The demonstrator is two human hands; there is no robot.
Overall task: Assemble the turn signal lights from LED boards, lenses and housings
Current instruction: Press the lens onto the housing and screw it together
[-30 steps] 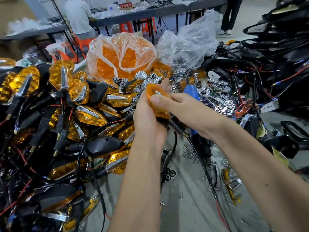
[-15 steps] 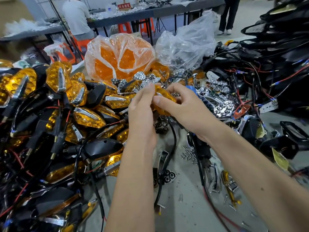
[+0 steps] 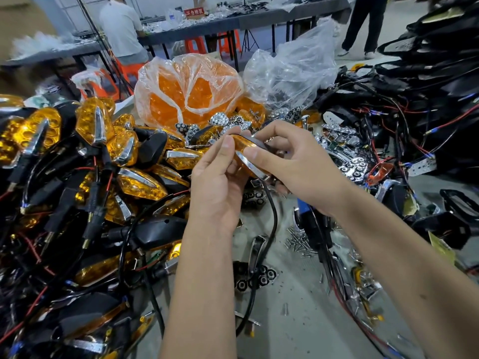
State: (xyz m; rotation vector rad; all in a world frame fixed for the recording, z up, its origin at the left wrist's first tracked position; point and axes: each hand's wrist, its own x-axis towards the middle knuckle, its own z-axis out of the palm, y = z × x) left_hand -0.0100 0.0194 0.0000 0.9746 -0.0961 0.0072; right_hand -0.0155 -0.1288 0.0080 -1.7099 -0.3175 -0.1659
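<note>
Head view, near to far. Bare grey bench surface closest to me, with loose small silver screws and black honeycomb reflector inserts scattered on it.

Above that, both hands meet mid-frame on one amber-lensed turn signal light with a chrome trim strip. Left hand is curled round its left side, thumb lying on the amber face. Right hand pinches it from the right, thumb on the chrome strip, fingers wrapped behind. A black lead wire hangs from the unit down to the bench.

Handling, as I judge it: light, rigid plastic shell. The lens is glossy, so likely slick and easy to scuff; the chrome strip looks thin and could pop off if pried. I'd grip by the edges where lens meets housing, not by the wire. I can't tell whether the lens is fully seated.

Left of the hands: a big pile of finished amber-and-black signal lights with wires. Right: a tangle of black housings with red and black wiring, and chrome reflector pieces.

Behind: a clear plastic bag full of orange lenses, and a crumpled clear bag. Far back: long grey work tables and people at them.
</note>
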